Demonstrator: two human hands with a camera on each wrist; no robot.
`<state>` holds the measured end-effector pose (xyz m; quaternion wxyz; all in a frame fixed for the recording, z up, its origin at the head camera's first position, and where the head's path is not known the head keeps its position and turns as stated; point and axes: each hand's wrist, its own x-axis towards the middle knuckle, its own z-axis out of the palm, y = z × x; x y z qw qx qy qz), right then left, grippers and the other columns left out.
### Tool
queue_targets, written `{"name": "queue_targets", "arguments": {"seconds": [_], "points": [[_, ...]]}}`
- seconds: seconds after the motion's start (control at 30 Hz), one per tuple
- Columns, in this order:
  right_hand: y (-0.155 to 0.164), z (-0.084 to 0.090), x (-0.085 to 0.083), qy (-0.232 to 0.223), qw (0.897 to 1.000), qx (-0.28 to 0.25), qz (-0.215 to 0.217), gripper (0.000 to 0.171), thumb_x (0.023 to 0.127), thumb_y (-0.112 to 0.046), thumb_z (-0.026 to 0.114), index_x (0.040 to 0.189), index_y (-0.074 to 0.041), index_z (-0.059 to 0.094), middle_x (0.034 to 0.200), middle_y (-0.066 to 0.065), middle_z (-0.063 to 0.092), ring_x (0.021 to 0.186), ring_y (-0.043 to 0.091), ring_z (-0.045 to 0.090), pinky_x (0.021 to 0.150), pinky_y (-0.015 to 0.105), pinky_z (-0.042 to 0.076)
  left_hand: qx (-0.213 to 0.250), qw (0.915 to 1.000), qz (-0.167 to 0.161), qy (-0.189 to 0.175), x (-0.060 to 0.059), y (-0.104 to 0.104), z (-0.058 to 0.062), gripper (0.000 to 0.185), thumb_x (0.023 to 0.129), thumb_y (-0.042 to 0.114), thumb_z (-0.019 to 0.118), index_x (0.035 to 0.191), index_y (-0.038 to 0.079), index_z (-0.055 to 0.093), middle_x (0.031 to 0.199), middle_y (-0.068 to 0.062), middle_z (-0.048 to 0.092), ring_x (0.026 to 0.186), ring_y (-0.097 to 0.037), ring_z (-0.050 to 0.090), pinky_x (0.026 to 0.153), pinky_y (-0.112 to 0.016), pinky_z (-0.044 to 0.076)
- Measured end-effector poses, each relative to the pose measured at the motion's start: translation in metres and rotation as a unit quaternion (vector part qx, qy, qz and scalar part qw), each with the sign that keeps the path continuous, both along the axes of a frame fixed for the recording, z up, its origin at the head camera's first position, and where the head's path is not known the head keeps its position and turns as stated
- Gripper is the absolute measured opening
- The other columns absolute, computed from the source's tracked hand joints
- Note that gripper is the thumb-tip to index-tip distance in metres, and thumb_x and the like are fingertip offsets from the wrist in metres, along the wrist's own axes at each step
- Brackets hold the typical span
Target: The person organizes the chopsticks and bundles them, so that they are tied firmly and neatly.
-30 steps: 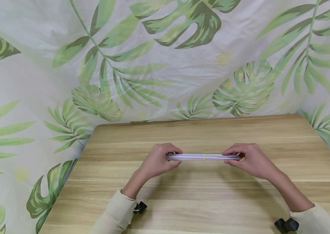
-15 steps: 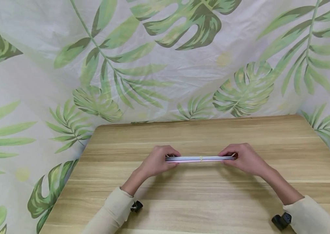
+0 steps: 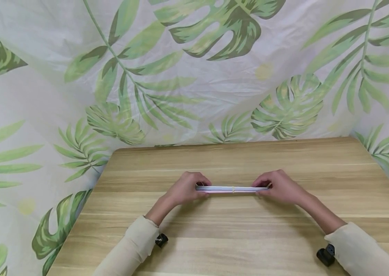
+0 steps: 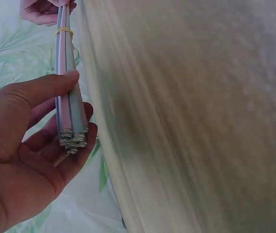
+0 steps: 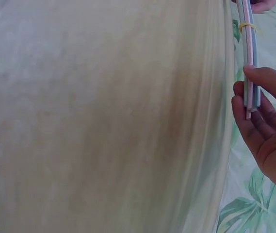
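Observation:
A bundle of slim pastel sticks (image 3: 222, 189), pale blue and pink, is held level between two hands above the table. A yellow rubber band (image 4: 64, 32) goes round its middle. My left hand (image 3: 186, 188) pinches the left end, with the thumb on the near side and the fingers on the far side. In the left wrist view, several rough silvery tips (image 4: 73, 141) show at that end. The right end is pinched by my right hand (image 3: 280, 188); in the right wrist view, the stick ends (image 5: 249, 109) there are uneven, one pink stick jutting out.
The wood-grain table (image 3: 228, 237) lies under both hands. Behind it hangs a leaf-printed cloth (image 3: 215, 88), which also runs down the left and right sides. A small black device (image 3: 161, 240) is at the left wrist, another black device (image 3: 326, 255) at the right.
My right hand has moved left and the bundle has shifted slightly left and toward me. The bundle has turned a little about its length. Both hands keep their hold.

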<state>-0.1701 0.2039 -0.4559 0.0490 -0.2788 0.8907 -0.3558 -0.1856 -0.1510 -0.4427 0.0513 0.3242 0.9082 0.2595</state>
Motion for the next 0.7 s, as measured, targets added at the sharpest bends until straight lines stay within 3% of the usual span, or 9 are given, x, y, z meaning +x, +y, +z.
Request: {"name": "queue_targets", "arguments": {"seconds": [0.23, 0.47, 0.7], "points": [[0.001, -0.002, 0.003, -0.014, 1.0, 0.013, 0.015, 0.016, 0.092, -0.008, 0.084, 0.107, -0.012, 0.083, 0.104, 0.0, 0.081, 0.096, 0.014, 0.075, 0.082, 0.032, 0.062, -0.034, 0.9992, 0.013, -0.016, 0.003, 0.001, -0.001, 0.029, 0.087, 0.008, 0.09, 0.114, 0.005, 0.081, 0.106, -0.006, 0.08, 0.095, -0.018, 0.074, 0.085, -0.031, 0.06], [0.005, 0.0, 0.008, -0.003, 1.0, 0.026, 0.001, 0.018, 0.092, -0.006, 0.083, 0.109, -0.01, 0.082, 0.104, 0.0, 0.081, 0.096, 0.016, 0.075, 0.083, 0.034, 0.062, -0.047, 0.9988, 0.018, 0.0, 0.007, 0.0, -0.002, 0.029, 0.087, 0.012, 0.091, 0.114, 0.009, 0.081, 0.108, -0.003, 0.079, 0.097, -0.015, 0.073, 0.087, -0.033, 0.059], [0.017, 0.009, 0.018, -0.002, 0.999, 0.033, -0.014, 0.026, 0.091, -0.008, 0.082, 0.117, -0.004, 0.08, 0.109, 0.004, 0.081, 0.1, 0.021, 0.076, 0.085, 0.038, 0.063, -0.046, 0.9984, 0.009, 0.032, 0.013, -0.007, -0.001, 0.029, 0.089, 0.016, 0.088, 0.115, 0.006, 0.08, 0.112, -0.008, 0.078, 0.1, -0.021, 0.073, 0.088, -0.038, 0.059]]}}
